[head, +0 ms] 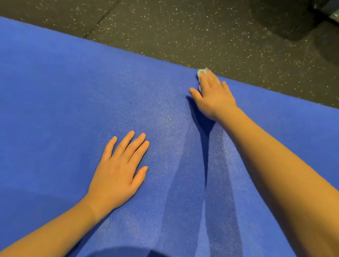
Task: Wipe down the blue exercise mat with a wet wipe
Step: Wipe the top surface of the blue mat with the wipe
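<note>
mid-wipe, pressing the wipe (202, 72) onto the far edge of the mat (44, 97) under a flat right hand (212, 95), bracing with a spread, empty left hand (119, 171); next, likely pulling back over a dry strip.

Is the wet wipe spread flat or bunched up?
Bunched up: the wet wipe shows only as a small crumpled wad under the right hand at the far edge of the mat.

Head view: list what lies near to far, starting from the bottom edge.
On the blue mat: left hand → right hand → wet wipe at the mat's far edge → speckled floor → dark equipment base, far right corner.
</note>
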{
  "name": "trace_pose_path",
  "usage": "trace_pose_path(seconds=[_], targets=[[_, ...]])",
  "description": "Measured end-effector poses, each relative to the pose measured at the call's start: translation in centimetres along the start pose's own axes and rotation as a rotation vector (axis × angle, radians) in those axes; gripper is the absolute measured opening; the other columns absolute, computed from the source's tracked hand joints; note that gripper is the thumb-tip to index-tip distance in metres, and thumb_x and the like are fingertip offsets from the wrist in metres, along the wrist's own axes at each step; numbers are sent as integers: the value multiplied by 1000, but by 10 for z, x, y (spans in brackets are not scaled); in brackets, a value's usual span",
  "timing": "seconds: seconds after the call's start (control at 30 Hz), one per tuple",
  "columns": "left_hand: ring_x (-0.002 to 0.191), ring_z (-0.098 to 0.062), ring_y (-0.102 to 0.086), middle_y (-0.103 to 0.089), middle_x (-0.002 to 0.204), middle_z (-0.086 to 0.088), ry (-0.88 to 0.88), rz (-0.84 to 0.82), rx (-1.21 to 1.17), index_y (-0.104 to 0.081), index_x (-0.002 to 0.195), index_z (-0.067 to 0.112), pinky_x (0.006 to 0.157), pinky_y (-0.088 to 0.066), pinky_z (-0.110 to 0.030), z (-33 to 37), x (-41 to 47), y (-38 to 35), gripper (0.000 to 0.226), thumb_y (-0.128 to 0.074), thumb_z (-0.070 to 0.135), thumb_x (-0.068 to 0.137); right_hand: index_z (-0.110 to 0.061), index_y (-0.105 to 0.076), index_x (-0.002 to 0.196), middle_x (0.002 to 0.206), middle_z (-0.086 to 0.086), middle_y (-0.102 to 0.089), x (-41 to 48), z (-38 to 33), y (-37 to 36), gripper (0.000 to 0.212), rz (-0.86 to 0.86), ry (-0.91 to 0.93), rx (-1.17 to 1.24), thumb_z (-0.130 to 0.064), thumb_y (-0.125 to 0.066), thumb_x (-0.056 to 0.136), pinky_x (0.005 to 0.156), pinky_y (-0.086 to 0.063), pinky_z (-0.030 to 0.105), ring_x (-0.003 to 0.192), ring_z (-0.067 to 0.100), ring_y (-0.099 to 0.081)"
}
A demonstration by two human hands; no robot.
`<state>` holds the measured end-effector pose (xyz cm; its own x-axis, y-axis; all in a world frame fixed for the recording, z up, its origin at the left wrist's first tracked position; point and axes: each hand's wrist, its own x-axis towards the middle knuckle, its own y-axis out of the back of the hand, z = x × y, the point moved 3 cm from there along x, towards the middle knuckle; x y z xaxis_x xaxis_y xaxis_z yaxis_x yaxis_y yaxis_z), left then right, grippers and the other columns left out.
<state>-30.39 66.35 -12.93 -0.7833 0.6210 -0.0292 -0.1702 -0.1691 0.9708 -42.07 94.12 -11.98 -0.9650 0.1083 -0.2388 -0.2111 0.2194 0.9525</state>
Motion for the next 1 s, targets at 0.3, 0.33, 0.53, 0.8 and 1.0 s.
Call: trace_pose_path(seconds=[0.3,0.33,0.53,0.8,1.0], targets=[[142,-23,-27,-39,151,-3,-11,6,-11,-47,140,10,115,-18,-50,-2,0,1,55,-35,39,95,-20,-9,154,162,0,-4,-20,-22,-4,72,-34,329,-166,-57,-30,96,117,-4,42,148,16,-5],[143,-23,-27,-39,151,-3,-12,7,-11,-47,141,11,115,-18,-50,-2,-1,1,55,-35,39,95,-20,-10,154,162,0,-5,-10,-20,0,69,-40,241,-163,-53,-32,98,118,-3,42,148,16,-6],[142,-25,-28,-40,150,-4,-9,-9,12,-47,140,10,114,-19,-51,-1,-1,1,56,-34,39,95,-10,-25,149,159,11,-16,-36,-79,-19,70,29,238,11,-52,-34,94,116,-6,37,147,23,-10],[142,-25,-27,-39,151,-6,4,-27,42,-46,141,8,113,-18,-51,1,-5,2,56,-31,38,96,-12,-30,149,159,12,-17,-59,-77,-19,59,31,182,-10,-44,-35,99,116,-5,36,146,27,-15],[141,-26,-28,-39,151,-7,6,-78,57,-46,141,7,112,-20,-51,2,-45,0,62,-12,41,103,-9,-26,150,158,11,-21,-100,-68,-32,79,16,325,-36,-58,-20,88,118,-7,38,146,27,-17]])
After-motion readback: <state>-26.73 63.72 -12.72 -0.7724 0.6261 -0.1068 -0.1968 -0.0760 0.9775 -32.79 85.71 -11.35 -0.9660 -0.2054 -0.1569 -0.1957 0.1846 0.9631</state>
